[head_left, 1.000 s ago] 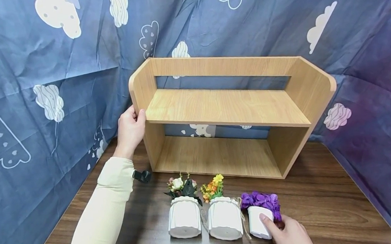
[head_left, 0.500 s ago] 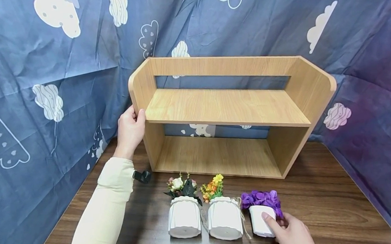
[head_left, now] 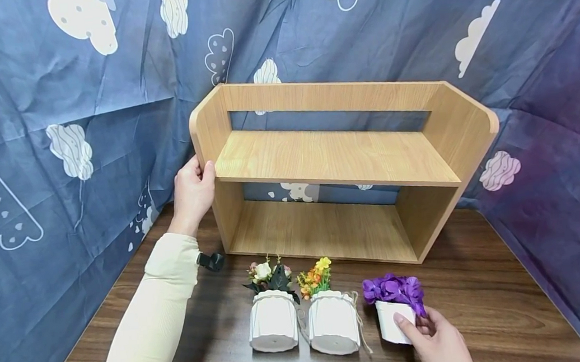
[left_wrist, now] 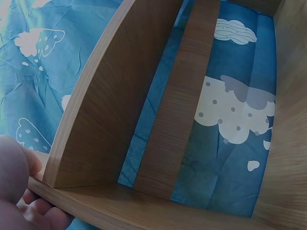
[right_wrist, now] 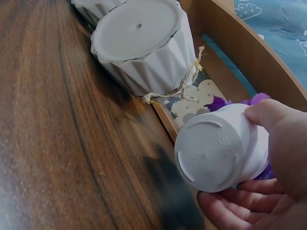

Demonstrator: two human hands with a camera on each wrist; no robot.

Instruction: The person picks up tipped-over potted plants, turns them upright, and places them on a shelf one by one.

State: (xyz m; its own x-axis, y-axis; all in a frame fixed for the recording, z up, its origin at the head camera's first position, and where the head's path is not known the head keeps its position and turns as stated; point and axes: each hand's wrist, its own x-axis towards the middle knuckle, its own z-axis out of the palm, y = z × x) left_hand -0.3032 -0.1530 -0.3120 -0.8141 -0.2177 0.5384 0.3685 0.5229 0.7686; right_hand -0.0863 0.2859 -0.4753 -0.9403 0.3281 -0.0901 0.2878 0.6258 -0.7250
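My left hand (head_left: 193, 196) grips the front edge of the left side panel of a light wooden two-tier shelf (head_left: 336, 155). Thumb and fingers lie on either side of that board (left_wrist: 91, 96) in the left wrist view. At lower right, my right hand (head_left: 438, 340) holds a small white flowerpot (head_left: 392, 324) with purple flowers (head_left: 394, 289), thumb on the near side. The right wrist view shows the pot's round underside (right_wrist: 206, 155) tilted toward the camera, off the table, with a shadow below. The fingers partly hide the pot's right side.
Two larger white fluted pots stand left of the held one: one with orange and yellow flowers (head_left: 333, 322), one with cream and pink flowers (head_left: 273, 322). Twine (head_left: 359, 325) hangs from the nearer. The shelf stands behind them on the dark wooden table (head_left: 485, 302), before a blue cloud-print cloth (head_left: 335, 32).
My right hand has moved the purple-flowered pot to the right and slightly up, away from the other two pots. The left hand has kept its grip on the shelf.
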